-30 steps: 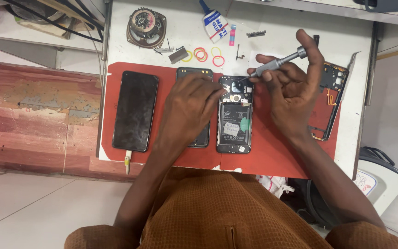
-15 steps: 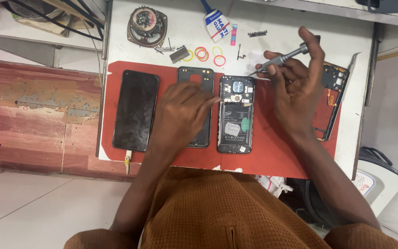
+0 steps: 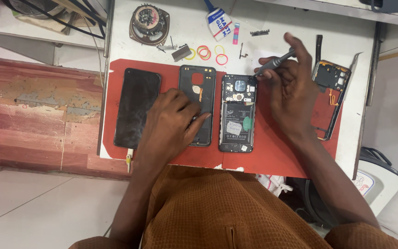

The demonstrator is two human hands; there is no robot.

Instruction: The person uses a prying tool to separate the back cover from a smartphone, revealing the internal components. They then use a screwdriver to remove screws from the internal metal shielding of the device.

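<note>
**Describer:** Your two hands are over a red work mat (image 3: pixel 272 157) on a white worktop (image 3: pixel 300 23). Your right hand (image 3: pixel 291 99) is closed around a grey precision screwdriver (image 3: pixel 275 63), its tip pointing down at the upper right corner of an opened smartphone (image 3: pixel 238 113). Your left hand (image 3: pixel 173 122) lies flat and relaxed, fingers loosely spread, gripping nothing, resting on a detached back cover (image 3: pixel 197 87) just left of the phone.

**Listener:** Where exactly is the phone, and how far has it been taken apart?

**Describer:** It lies face down at the middle of the mat, between your hands. Its back is already off, so the battery and the camera area at the top are exposed. A separate black middle frame (image 3: pixel 330 87) sits at the mat's right edge, and a dark screen panel (image 3: pixel 132 108) lies at the far left. I judge the teardown well underway: cover removed, internals open, but the battery and board are still seated in the body. I cannot tell which screws are out.

**Listener:** What else is nearby?

**Describer:** Beyond the mat, a round loudspeaker part (image 3: pixel 149 18), some coloured rubber bands (image 3: pixel 204 51), and a tube of glue (image 3: pixel 219 23). A few small dark parts lie near them.
</note>
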